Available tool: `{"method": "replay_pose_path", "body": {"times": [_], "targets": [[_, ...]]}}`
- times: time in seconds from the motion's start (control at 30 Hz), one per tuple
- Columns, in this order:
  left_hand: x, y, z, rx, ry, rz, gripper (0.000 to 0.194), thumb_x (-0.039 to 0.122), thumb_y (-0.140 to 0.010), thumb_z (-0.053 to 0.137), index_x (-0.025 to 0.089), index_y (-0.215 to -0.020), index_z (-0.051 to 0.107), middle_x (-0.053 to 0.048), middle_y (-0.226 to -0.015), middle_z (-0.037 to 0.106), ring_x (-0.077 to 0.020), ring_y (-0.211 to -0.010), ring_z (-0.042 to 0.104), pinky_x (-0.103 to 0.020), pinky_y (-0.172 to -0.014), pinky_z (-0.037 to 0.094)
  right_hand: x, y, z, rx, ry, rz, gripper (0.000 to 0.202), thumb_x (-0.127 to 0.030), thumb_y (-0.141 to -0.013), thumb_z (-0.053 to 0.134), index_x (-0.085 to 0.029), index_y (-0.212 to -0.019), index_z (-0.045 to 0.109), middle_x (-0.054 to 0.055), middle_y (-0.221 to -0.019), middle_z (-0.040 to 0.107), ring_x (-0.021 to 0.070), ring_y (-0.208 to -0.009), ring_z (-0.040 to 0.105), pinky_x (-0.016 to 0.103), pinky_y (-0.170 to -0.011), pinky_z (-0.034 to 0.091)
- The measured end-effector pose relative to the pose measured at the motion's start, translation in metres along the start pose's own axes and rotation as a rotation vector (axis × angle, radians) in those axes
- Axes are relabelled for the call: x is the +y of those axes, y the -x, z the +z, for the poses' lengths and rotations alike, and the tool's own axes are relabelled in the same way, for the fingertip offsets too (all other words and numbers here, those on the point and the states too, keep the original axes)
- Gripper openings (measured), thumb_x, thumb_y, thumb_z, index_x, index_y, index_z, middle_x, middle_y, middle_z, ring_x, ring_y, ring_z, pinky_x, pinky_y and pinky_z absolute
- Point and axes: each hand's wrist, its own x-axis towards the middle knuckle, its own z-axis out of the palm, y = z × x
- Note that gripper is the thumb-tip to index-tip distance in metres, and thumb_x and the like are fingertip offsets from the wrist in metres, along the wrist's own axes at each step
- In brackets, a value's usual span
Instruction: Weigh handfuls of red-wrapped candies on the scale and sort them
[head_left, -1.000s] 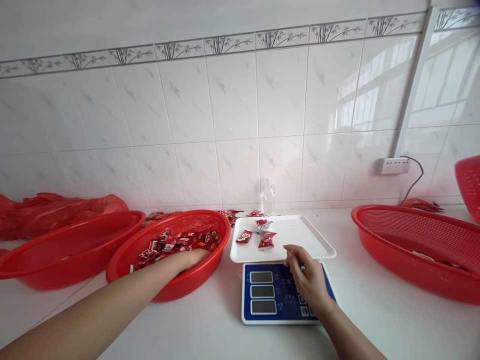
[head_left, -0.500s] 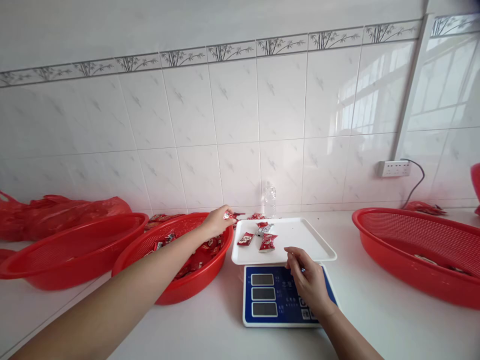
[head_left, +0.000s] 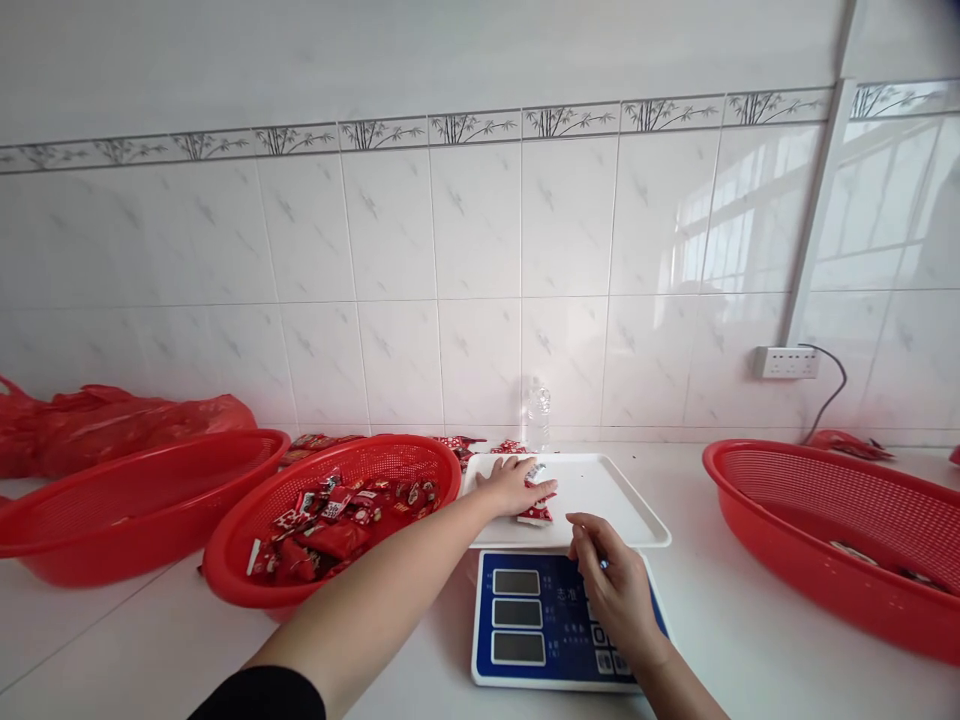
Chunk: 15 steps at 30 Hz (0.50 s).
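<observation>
My left hand [head_left: 514, 485] reaches over the left part of the white tray [head_left: 615, 500], palm down with fingers spread, covering some small packets. A red packet [head_left: 535, 513] shows just below its fingers. The tray sits on top of a blue and white scale [head_left: 551, 625] with three grey display windows. Over the scale's keypad and the tray's front edge is my right hand [head_left: 600, 560], fingers curled together; what it may hold is too small to make out. A red basket [head_left: 259, 592] with many red packets [head_left: 330, 525] stands beneath and beside my left forearm.
Another red basket [head_left: 82, 560] is at the far left, before red plastic bags [head_left: 120, 430]. On the right stands a red basket [head_left: 817, 560] with a few items. A clear bottle [head_left: 538, 415] and loose packets [head_left: 454, 445] lie along the tiled wall, below a socket [head_left: 786, 362].
My left hand has moved right, from above the packet basket onto the tray, and its fingers have opened. My right hand stays over the scale. The camera view has shifted slightly.
</observation>
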Motion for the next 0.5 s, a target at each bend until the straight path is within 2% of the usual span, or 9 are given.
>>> {"method": "replay_pose_path", "body": {"times": [0.13, 0.23, 0.3, 0.37, 0.5], "targets": [[0.003, -0.005, 0.012, 0.049, 0.01, 0.103, 0.063, 0.068, -0.075, 0.055, 0.025, -0.121, 0.059, -0.012, -0.135, 0.052, -0.0345, -0.125, 0.046, -0.049, -0.103, 0.035, -0.001, 0.0, 0.0, -0.006, 0.0, -0.006, 0.029, -0.041, -0.096, 0.042, -0.02, -0.104, 0.061, -0.002, -0.066, 0.059, 0.0107, -0.056, 0.053, 0.02, -0.055, 0.044], [0.001, -0.006, 0.007, 0.085, 0.026, 0.131, 0.045, 0.053, -0.081, 0.057, 0.021, -0.111, 0.063, -0.011, -0.122, 0.06, -0.0265, -0.109, 0.058, -0.036, -0.094, 0.044, -0.001, 0.0, -0.001, 0.001, -0.004, -0.005, 0.03, -0.041, -0.096, 0.042, -0.02, -0.105, 0.061, -0.002, -0.067, 0.059, 0.011, -0.056, 0.053, 0.02, -0.055, 0.044], [-0.003, -0.007, -0.006, 0.123, 0.03, 0.151, 0.039, 0.048, -0.083, 0.056, 0.021, -0.11, 0.063, -0.009, -0.121, 0.061, -0.024, -0.11, 0.058, -0.031, -0.094, 0.044, -0.001, 0.0, -0.001, 0.007, -0.007, -0.002, 0.03, -0.041, -0.096, 0.043, -0.019, -0.105, 0.061, -0.002, -0.066, 0.059, 0.0111, -0.056, 0.053, 0.02, -0.054, 0.043], [-0.012, -0.006, -0.026, 0.173, 0.024, 0.147, 0.034, 0.045, -0.086, 0.053, 0.022, -0.11, 0.063, -0.006, -0.12, 0.063, -0.0221, -0.11, 0.057, -0.029, -0.093, 0.043, -0.001, 0.0, -0.002, 0.007, -0.013, 0.001, 0.03, -0.041, -0.095, 0.043, -0.019, -0.104, 0.061, -0.001, -0.067, 0.059, 0.0113, -0.056, 0.053, 0.02, -0.055, 0.044], [-0.05, 0.005, -0.071, 0.272, -0.032, -0.004, 0.03, 0.035, -0.092, 0.04, 0.02, -0.107, 0.06, -0.008, -0.113, 0.065, -0.021, -0.101, 0.06, -0.03, -0.084, 0.046, -0.001, 0.0, -0.003, 0.0, -0.026, 0.015, 0.029, -0.041, -0.095, 0.043, -0.02, -0.105, 0.061, -0.001, -0.069, 0.06, 0.0114, -0.057, 0.053, 0.021, -0.057, 0.044]]}}
